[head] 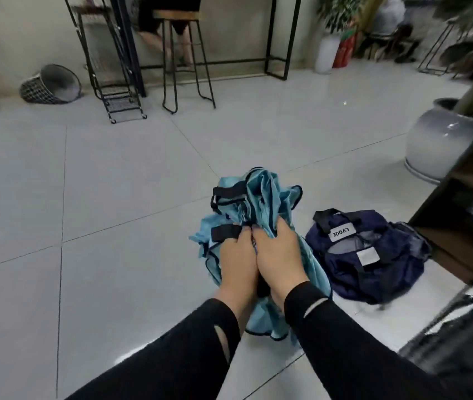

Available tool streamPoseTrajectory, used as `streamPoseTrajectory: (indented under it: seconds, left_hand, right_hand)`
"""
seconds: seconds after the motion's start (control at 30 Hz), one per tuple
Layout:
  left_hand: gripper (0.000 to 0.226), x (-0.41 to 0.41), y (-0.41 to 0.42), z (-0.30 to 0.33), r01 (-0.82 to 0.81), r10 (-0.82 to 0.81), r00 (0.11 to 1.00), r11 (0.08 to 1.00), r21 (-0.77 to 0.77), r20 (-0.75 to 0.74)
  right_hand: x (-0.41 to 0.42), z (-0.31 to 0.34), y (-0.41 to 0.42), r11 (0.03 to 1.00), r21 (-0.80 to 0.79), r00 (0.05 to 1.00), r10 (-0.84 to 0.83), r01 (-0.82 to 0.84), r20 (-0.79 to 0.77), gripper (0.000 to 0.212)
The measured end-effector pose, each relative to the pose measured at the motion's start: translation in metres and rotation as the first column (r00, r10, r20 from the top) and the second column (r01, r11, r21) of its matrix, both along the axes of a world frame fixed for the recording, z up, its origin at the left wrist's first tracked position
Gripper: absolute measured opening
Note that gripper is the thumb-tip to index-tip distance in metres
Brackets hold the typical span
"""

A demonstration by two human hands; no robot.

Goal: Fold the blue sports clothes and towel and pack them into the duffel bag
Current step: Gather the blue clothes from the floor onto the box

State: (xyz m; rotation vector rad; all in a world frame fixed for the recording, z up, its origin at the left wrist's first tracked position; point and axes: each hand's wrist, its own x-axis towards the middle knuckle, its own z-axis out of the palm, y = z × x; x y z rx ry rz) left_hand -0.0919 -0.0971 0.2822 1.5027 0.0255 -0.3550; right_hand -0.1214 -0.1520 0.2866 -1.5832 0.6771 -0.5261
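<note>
The blue sports clothes (261,203) hang bunched at lower centre of the frame, gripped in my left hand (236,262) and right hand (280,255), held side by side; light blue fabric with dark trim and black bands, long axis running up-frame; the navy duffel bag (374,255) lies on the floor (114,197) just right.
</note>
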Motion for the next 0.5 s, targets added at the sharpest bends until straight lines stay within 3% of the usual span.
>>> streamPoseTrajectory:
  seconds: [0.23,0.5]
  left_hand:
    - [0.027,-0.049,0.007,0.160,0.107,-0.079,0.980,0.983,-0.151,0.185]
    - [0.021,-0.168,-0.001,0.338,0.355,-0.173,0.858,0.881,-0.314,0.484]
  right_hand:
    - [-0.054,0.163,0.004,0.994,-0.102,0.968,-0.013,0.039,0.250,0.016]
    - [-0.184,0.347,-0.006,0.950,-0.285,0.861,0.036,0.128,0.508,0.021]
